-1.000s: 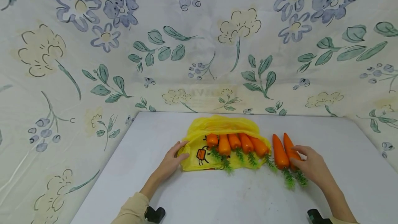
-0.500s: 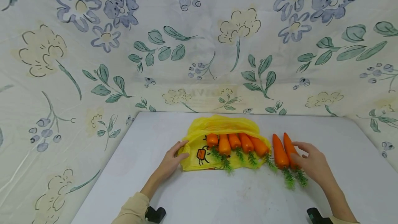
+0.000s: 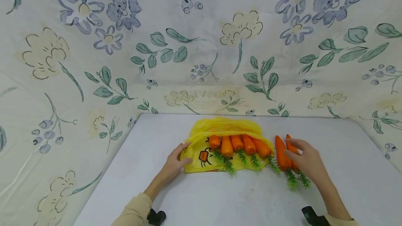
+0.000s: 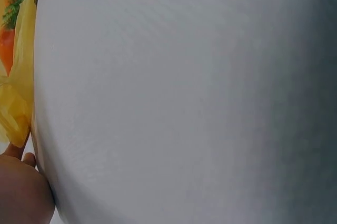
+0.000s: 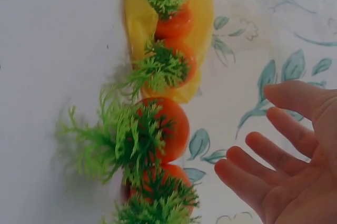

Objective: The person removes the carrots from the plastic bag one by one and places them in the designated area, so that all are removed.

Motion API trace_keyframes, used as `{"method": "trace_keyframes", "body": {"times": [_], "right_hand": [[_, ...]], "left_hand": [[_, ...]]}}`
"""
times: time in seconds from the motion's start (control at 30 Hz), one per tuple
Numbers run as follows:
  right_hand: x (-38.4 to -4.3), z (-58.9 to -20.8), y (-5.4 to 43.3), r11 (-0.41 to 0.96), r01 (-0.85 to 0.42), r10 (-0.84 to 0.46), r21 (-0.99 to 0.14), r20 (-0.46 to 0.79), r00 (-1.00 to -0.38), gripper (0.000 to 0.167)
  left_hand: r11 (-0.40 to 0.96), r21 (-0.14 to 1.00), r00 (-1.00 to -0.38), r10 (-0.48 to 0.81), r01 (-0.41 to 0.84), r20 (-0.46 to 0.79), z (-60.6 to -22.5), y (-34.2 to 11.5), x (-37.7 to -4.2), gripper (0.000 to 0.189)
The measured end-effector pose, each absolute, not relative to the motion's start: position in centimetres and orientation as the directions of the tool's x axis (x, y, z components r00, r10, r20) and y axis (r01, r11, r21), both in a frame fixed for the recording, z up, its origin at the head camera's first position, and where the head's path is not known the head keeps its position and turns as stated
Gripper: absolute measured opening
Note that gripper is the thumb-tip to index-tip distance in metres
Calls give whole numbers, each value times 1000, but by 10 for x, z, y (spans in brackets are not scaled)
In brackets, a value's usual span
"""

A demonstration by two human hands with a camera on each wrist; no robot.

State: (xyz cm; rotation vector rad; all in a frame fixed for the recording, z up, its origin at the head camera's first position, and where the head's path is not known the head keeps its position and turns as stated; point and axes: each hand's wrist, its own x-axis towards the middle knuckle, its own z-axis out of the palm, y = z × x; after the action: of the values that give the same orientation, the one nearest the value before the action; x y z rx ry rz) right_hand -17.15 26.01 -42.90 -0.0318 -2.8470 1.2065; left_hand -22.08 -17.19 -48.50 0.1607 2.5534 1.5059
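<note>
- One crumpled yellow plastic bag (image 3: 226, 126) lies on the white table (image 3: 220, 198).
- Five orange carrots with feathery green tops (image 3: 226, 146) stick out of its mouth.
- Two loose carrots (image 3: 282, 154) of the same kind lie side by side, just right of it.
- Left hand (image 3: 173, 161): thumb and forefinger apart, touching the bag's left edge.
- Right hand (image 3: 309, 159): fingers extended, thumb spread, holding nothing above the loose pair.

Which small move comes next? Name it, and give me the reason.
Probably lower the right hand and grip the loose carrot nearer the yellow bag. That hand is open, empty and close to the two loose carrots; five other carrots lie in the bag's mouth, and the left hand, touching the bag's left edge, could steady it.
</note>
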Motion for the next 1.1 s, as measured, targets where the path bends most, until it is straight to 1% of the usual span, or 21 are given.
{"method": "trace_keyframes", "body": {"times": [0.2,0.4,0.67,0.9,1.1], "right_hand": [[-175,-427,245,672,-62,6,-738,89,-996,46],[-181,-431,225,697,-101,-34,-710,108,-994,44],[-187,-429,200,650,-117,-54,-751,108,-993,44],[-195,-425,177,648,-160,-98,-745,127,-987,44],[-199,-428,161,652,-165,-115,-740,119,-986,42]], "left_hand": [[498,867,-981,169,1,-96,-485,-170,-221,70],[509,861,-980,172,4,-97,-486,-170,-222,70],[520,854,-980,172,6,-98,-486,-170,-221,71],[528,849,-981,167,8,-94,-486,-170,-222,71],[525,851,-981,169,6,-98,-486,-170,-222,70]]}}
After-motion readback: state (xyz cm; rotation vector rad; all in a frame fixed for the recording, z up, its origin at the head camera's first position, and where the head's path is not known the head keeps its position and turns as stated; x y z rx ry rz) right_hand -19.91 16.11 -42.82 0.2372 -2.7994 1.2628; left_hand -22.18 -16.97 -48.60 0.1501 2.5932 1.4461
